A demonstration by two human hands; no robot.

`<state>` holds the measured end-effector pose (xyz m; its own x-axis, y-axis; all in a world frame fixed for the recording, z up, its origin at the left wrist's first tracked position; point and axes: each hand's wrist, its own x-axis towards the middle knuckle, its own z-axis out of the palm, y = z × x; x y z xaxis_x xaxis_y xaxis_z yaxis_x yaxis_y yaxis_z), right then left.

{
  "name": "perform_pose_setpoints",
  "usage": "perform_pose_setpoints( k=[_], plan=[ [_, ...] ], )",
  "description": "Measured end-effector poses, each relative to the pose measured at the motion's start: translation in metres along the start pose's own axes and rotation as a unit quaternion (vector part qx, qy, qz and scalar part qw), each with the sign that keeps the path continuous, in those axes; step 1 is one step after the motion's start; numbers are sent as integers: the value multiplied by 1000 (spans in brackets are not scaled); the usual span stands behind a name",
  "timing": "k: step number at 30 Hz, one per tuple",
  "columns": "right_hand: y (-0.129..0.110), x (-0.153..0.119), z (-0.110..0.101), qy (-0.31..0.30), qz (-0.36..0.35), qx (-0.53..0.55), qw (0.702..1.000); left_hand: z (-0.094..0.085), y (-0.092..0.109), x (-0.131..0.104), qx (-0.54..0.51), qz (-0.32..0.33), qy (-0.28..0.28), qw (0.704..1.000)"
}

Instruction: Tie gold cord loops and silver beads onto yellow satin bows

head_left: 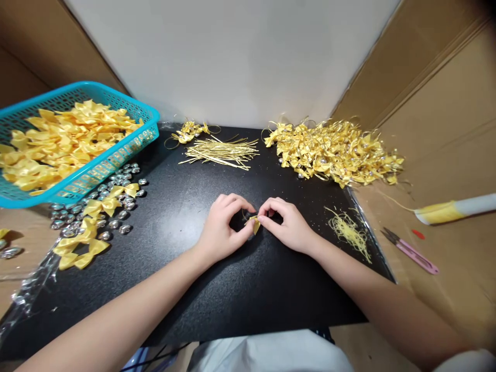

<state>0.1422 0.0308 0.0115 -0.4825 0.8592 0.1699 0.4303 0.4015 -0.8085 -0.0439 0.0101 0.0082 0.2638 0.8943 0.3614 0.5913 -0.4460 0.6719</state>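
Observation:
Over the middle of the black board, my left hand [228,222] and my right hand [284,225] meet fingertip to fingertip. Between them is a small yellow ribbon bow [256,223], largely covered by the fingers. The left thumb and index finger pinch it from one side, with a thin cord loop showing near them. My right thumb and index finger are pressed together at its other side; whether they grip the ribbon or its cord is hard to see. Beyond the hands lies a bundle of straight gold cords [222,152].
A turquoise basket [149,114] of yellow bows stands at the left, with silver bells [124,229] and loose bows [103,206] beside it. Finished bows [333,155] are heaped back right. Thread scraps [351,232], pink snips [414,256] and a thread spool [445,209] lie right.

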Motion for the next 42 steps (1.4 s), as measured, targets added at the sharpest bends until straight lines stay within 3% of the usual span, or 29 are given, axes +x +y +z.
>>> perform_pose_setpoints(
  k=[6,24,27,30,32,34,37,42],
  plan=[
    [2,-2,1,13,5,30,999,2,-1,1,12,-52,-28,998],
    [5,-5,4,32,-22,7,999,3,5,2,51,-44,-110,992],
    [4,-4,4,29,-45,2,999,3,5,2,50,-33,-79,995],
    [4,-4,3,33,-62,0,997,1,5,3,62,-14,20,998],
    [5,-4,3,38,-71,-2,997,0,6,4,42,7,50,998],
    [6,-4,3,47,-84,-8,995,0,6,4,-7,14,18,1000],
    [6,-5,2,70,-104,-17,992,1,7,3,-71,-35,-46,996],
    [4,-6,0,83,-116,10,990,5,5,3,-187,-110,-80,973]
  ],
)
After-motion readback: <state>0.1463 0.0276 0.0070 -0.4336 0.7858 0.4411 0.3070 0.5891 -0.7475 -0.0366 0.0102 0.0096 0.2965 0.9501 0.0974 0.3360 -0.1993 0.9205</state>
